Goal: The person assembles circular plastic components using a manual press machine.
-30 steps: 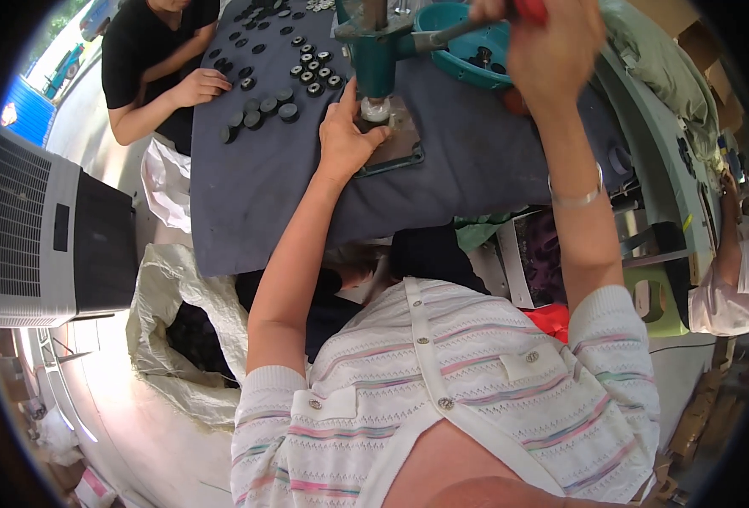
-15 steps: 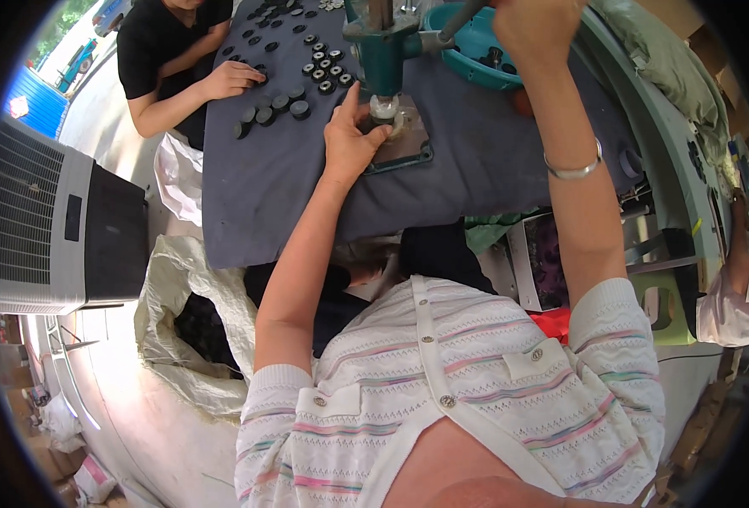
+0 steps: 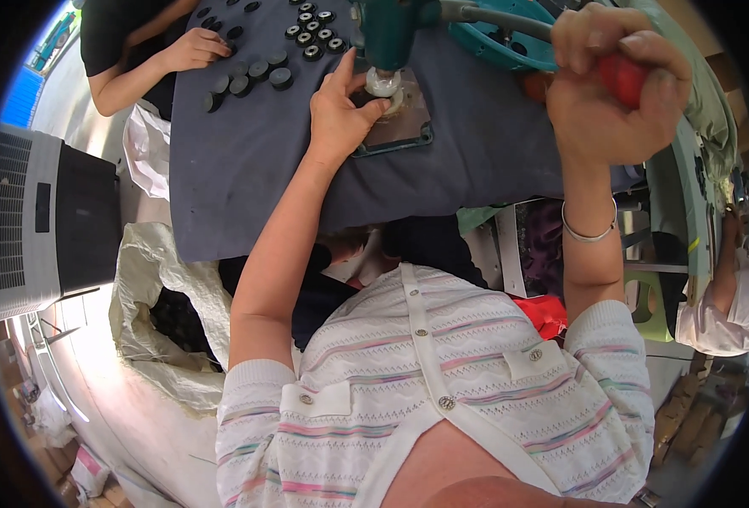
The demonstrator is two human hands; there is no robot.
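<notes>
A green hand press stands on the cloth-covered table, with a clear whitish round tip at the lower end of its ram. My left hand rests at the edge of the press's metal base plate, forefinger and thumb curved round a small black round part beside the tip. Fingers partly hide that part. At the right, my right hand is closed round the red knob at the end of the press's lever.
Several black discs and black rings with pale centres lie left of the press. A teal basin sits behind the lever. Another person's hand touches discs at the far left. An open woven sack stands beside the table.
My right hand has swung the lever down and toward me, bringing its red knob into sight. My left hand stays by the press base. The whole view has shifted slightly.
</notes>
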